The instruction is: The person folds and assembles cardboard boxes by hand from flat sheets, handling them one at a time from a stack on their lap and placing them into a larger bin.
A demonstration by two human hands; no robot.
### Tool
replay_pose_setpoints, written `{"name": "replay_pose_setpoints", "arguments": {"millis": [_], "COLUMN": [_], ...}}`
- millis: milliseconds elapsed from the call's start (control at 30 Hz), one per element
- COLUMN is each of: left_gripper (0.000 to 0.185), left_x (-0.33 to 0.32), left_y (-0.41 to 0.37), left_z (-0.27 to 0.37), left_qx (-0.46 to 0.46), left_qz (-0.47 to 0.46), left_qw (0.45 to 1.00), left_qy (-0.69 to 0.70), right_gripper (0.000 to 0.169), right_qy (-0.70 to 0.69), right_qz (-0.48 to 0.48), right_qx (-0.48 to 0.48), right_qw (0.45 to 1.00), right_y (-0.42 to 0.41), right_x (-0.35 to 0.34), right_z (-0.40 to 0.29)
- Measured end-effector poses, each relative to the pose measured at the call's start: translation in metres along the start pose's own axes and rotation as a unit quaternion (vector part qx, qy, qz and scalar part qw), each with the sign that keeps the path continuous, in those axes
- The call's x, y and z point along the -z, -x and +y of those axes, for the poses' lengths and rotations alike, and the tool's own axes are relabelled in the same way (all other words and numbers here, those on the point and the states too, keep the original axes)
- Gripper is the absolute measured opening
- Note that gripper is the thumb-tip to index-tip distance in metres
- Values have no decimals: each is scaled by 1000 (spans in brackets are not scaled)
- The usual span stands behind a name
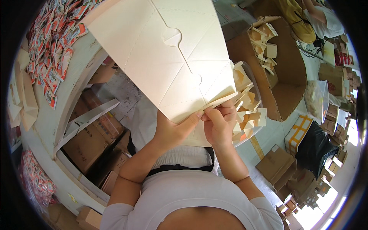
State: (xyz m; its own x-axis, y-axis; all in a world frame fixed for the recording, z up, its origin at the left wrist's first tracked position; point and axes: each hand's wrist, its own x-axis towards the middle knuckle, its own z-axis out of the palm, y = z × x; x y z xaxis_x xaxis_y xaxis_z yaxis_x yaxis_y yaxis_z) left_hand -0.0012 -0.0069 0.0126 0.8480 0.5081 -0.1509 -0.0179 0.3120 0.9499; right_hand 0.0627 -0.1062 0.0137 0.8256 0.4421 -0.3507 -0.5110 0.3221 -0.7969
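Observation:
A cream cardboard carton (146,54), scored with fold lines and closed by interlocking flaps with rounded tabs, is held up tilted in front of me. My left hand (175,126) grips its lower edge, the thumb on top and the fingers hidden beneath. At the lower right corner, my right hand (220,120) pinches a narrow folded edge strip (221,99) between thumb and fingers. The two thumbs almost meet along this edge. Another pale card piece (198,136) shows below the hands, over my lap.
Red-and-white packets (54,54) are heaped on the white table (83,54) at left. A clear plastic tub (253,132) of folded cream cartons stands at right, beside a large brown cardboard box (287,92). Beyond are a black bag (313,146) and another person (325,20).

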Motion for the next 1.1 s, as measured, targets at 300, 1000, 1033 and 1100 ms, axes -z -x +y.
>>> {"name": "replay_pose_setpoints", "arguments": {"millis": [300, 1000, 1033, 1100], "left_gripper": [12, 30, 31, 34], "left_x": [13, 49, 48, 42], "left_y": [-6, -21, -24, -29], "left_z": [8, -8, -4, 9], "left_qx": [79, 57, 71, 99], "left_qz": [-42, -78, -57, -15], "left_qw": [986, 982, 985, 988], "left_qy": [143, 160, 145, 116], "right_gripper": [17, 59, 65, 84], "right_qy": [95, 237, 228, 397], "right_qz": [-127, -168, -169, -185], "right_qx": [9, 53, 34, 159], "right_qw": [987, 956, 958, 885], "right_y": [-3, -53, -50, -49], "right_x": [13, 0, -1, -1], "right_z": [-10, -47, -44, -26]}}
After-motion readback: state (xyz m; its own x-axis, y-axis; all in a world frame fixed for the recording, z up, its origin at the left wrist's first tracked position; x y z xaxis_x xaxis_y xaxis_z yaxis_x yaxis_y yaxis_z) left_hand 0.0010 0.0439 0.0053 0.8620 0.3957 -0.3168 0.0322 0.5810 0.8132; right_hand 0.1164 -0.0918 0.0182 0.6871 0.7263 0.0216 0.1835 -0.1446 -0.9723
